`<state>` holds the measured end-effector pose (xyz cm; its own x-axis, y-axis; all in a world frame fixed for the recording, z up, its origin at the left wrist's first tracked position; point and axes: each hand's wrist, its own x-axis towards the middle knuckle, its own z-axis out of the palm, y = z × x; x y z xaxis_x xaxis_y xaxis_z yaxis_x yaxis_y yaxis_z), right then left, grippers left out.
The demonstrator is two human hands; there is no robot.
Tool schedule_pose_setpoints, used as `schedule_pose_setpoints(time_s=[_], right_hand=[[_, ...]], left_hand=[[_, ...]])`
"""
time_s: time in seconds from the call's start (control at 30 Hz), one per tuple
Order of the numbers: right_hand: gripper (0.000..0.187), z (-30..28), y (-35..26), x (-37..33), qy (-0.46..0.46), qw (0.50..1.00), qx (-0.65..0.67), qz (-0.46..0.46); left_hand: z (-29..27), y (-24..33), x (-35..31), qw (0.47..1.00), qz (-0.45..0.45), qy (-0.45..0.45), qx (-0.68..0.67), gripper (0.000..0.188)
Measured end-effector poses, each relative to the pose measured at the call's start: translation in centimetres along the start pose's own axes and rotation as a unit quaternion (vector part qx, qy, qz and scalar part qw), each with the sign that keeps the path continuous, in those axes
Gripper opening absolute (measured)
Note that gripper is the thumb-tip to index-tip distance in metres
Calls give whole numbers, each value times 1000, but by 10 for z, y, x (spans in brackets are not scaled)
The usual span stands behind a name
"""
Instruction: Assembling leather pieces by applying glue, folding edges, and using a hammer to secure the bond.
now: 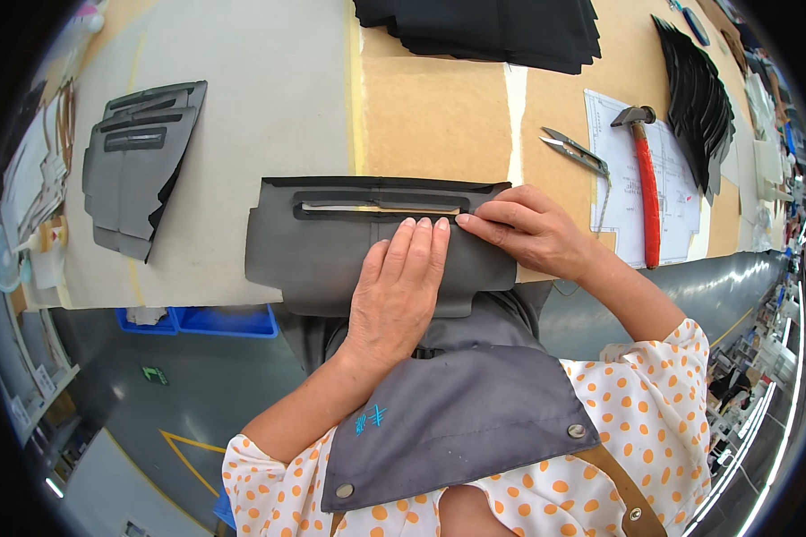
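A dark grey fabric panel [309, 255] lies at the table's near edge, its lower part reaching past that edge. Near its top runs a long narrow slot [340, 209] framed by a darker strip; the pale table shows through. My left hand [398, 286] rests flat on the panel, fingers stretched out and close together, fingertips at the slot's lower edge. At the slot's right end, my right hand [537, 234] pinches the panel between thumb and curled forefinger. Its other fingers bend over the panel's right edge, and what lies under them is hidden.
To the left lies a stack of similar slotted panels [143, 192]. On the right are thread snips [578, 154] and a red-handled hammer [649, 197] on a printed sheet [611, 215]. Black cut pieces [484, 31] are piled at the back; more black pieces [697, 107] fan out far right.
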<state>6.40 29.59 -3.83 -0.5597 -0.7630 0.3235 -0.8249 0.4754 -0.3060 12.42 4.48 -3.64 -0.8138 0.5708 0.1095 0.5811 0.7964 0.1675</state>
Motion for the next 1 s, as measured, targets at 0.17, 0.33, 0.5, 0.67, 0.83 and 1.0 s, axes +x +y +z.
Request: schedule_pose_setpoints(time_s=[0.17, 0.33, 0.5, 0.67, 0.83, 1.0], right_hand=[[47, 8, 4, -6, 19, 1000, 4, -9], [49, 4, -3, 0, 33, 999, 4, 5], [49, 7, -16, 14, 23, 998, -12, 51], [47, 22, -27, 35, 13, 998, -12, 66], [45, 26, -26, 36, -29, 998, -44, 38], [42, 24, -23, 34, -19, 999, -6, 48]], left_hand=[[2, -7, -1, 999, -1, 26, -44, 52], [4, -20, -15, 985, 53, 107, -128, 42], [-7, -37, -22, 991, -1, 107, -85, 47], [-7, -43, -20, 993, -63, 91, -43, 51], [-7, -45, -18, 994, -67, 86, -31, 50], [0, -47, -21, 994, -55, 97, -6, 49]])
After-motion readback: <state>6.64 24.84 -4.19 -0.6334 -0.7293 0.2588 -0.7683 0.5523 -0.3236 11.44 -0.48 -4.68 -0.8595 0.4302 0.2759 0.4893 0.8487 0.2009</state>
